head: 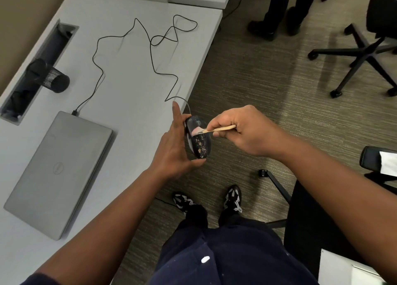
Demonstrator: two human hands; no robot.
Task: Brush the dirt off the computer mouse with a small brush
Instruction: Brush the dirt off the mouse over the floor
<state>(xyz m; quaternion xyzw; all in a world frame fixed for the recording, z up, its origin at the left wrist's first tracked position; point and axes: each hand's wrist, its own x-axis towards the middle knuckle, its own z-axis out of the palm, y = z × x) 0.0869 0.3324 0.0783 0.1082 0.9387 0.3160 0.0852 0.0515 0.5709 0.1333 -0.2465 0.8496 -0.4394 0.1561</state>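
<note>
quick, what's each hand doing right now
Left hand: holds the computer mouse off the desk, index finger straight.
Right hand: closed grip on the small brush, bristles on the mouse.

A round Dell logo — faint, embossed — on the closed laptop's lid point(58, 168).

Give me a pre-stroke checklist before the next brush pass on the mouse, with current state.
1. Mouse secured: ok, left hand holds it off the desk edge, thumb under its near end, fingers behind.
2. Brush gripped: ok, right hand pinches the wooden handle.
3. Bristles on target: ok, tip touches the mouse's upper half.
4. Dirt remaining: not ok, tan specks show on the lower half.
5. Cable slack: ok, it lies in loose loops on the desk.
6. Underside clean: cannot tell, hidden.
</note>
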